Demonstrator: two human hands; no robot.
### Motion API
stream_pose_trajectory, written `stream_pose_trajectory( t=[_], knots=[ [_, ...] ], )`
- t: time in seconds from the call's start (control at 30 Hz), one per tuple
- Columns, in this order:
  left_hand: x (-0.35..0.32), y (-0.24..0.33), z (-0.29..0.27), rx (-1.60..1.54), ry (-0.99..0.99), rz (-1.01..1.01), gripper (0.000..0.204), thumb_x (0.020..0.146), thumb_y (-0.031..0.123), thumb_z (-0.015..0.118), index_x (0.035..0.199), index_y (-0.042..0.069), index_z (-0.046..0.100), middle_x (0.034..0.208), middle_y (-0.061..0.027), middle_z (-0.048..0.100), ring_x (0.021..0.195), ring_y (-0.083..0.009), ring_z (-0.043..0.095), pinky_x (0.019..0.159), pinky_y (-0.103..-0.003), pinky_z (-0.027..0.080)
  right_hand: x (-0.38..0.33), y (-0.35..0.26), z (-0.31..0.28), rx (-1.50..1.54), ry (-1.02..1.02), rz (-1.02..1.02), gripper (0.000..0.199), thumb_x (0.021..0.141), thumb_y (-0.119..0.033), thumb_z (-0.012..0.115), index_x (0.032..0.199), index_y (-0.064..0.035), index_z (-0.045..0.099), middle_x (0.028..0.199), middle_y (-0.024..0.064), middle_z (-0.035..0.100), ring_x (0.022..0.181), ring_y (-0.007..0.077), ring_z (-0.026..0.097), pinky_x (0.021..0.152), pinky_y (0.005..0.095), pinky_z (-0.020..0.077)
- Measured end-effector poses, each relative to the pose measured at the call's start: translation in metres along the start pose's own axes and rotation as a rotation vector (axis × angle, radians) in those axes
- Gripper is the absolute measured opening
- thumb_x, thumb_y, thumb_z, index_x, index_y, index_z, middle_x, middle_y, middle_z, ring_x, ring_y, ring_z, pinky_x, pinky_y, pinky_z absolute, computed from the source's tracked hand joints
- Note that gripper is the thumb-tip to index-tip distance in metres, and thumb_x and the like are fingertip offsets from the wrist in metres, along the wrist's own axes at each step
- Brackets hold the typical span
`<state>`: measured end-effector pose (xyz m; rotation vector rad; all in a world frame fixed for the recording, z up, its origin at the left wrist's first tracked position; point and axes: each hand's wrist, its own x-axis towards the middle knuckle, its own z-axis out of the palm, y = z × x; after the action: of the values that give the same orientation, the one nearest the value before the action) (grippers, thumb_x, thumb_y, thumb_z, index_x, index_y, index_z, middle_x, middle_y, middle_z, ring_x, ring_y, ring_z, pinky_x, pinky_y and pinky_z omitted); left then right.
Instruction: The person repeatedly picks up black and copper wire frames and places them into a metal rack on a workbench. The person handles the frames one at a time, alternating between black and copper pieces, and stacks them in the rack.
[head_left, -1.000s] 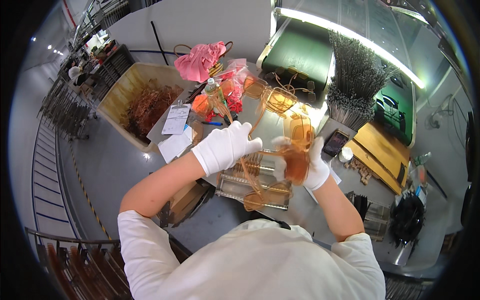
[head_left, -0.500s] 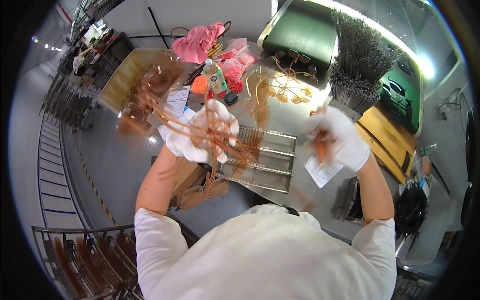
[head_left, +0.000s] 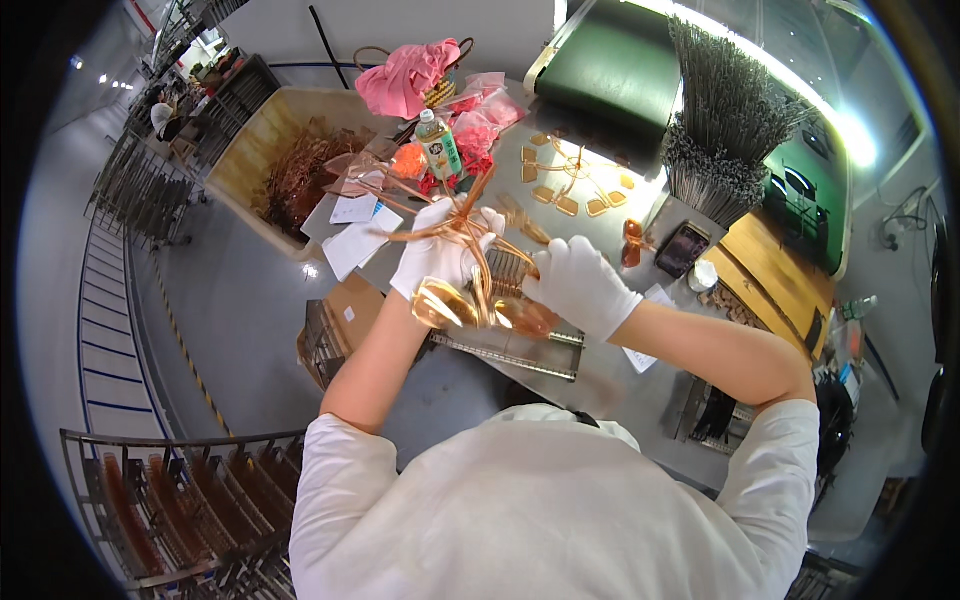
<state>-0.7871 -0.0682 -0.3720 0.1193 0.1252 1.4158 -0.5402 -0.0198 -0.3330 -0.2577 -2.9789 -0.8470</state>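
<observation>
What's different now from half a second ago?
The right hand moved left, toward the orange bunch in the left hand. The orange-brown piece it held seems let go: one now lies beside the phone. The left hand still holds its bunch. The bottle and pink cloth stayed put.

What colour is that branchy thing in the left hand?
The branchy thing is orange-brown, best seen in the head view.

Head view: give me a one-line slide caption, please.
Gloved left hand holding a branching amber cluster over a metal rack, the gloved right hand close beside it.
</observation>
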Motion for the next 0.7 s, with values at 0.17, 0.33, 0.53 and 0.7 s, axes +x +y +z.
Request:
stream_pose_trajectory(
  t=[0.17, 0.33, 0.53, 0.7],
  knots=[
    [-0.014, 0.022, -0.033, 0.205, -0.017, 0.108, 0.043, 0.098, 0.034, 0.064, 0.12, -0.003, 0.06, 0.109, -0.0252, 0.066, 0.095, -0.0388, 0.069, 0.086, -0.043, 0.062, -0.02, -0.009, 0.003, 0.144, -0.074, 0.078, 0.007, 0.088, -0.023, 0.066, 0.093, -0.0207, 0.071, 0.087, -0.0029, 0.065, 0.091, 0.018, 0.064, 0.071, 0.0357, 0.0471],
    [-0.083, 0.037, 0.016, 0.473, -0.009, 0.592, 0.035, 0.096, 0.025, 0.068, 0.124, 0.006, 0.061, 0.115, -0.0176, 0.066, 0.101, -0.0317, 0.068, 0.076, -0.043, 0.062, -0.095, -0.019, 0.044, 0.717, 0.21, 0.518, 0.015, 0.085, -0.014, 0.073, 0.099, -0.0137, 0.067, 0.089, 0.0016, 0.068, 0.087, 0.0219, 0.068, 0.072, 0.0381, 0.0513],
    [-0.069, 0.098, 0.102, 1.159, -0.081, 1.907, 0.047, 0.096, 0.031, 0.072, 0.13, 0.001, 0.061, 0.135, -0.0193, 0.059, 0.127, -0.0285, 0.059, 0.099, -0.042, 0.053, -0.124, -0.081, 0.074, 2.591, 0.109, 1.268, 0.017, 0.096, -0.011, 0.07, 0.112, -0.0068, 0.064, 0.087, 0.0028, 0.063, 0.081, 0.0163, 0.063, 0.075, 0.0354, 0.0536],
    [-0.094, 0.301, 0.054, 1.822, 1.442, 1.258, 0.066, 0.091, 0.037, 0.078, 0.135, -0.003, 0.05, 0.129, -0.0181, 0.061, 0.12, -0.0289, 0.057, 0.095, -0.043, 0.052, -0.095, -0.102, 0.052, 2.876, 0.027, 1.242, 0.036, 0.096, -0.006, 0.065, 0.131, -0.0043, 0.056, 0.088, 0.0053, 0.063, 0.083, 0.0167, 0.063, 0.079, 0.0362, 0.0542]
  ],
)
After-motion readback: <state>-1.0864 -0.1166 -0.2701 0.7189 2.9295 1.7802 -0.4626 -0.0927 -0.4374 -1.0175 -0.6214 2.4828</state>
